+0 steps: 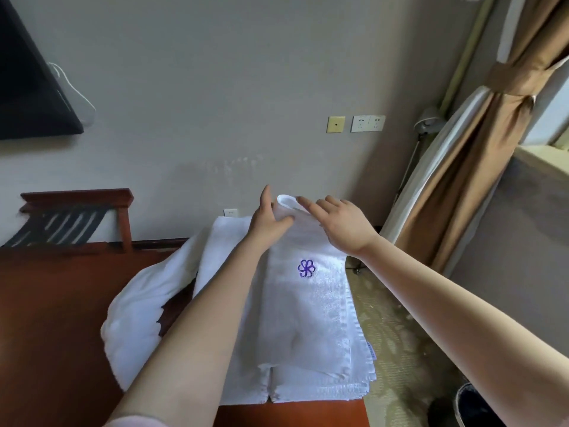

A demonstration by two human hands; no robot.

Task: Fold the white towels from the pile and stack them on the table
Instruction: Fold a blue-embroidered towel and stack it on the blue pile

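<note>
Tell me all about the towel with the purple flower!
The white towel is folded long and narrow, with a purple flower logo stitched near its far end. It lies atop the stack of folded towels on the wooden table. Its far end curls up where the left hand and right hand touch it.

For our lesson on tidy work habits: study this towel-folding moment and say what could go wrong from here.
The stack reaches the right edge of the table, so a sideways push might slide it to the floor. The top towel has its far end curled up between the left hand and right hand; pressed flat like that, it may crease unevenly.
</note>
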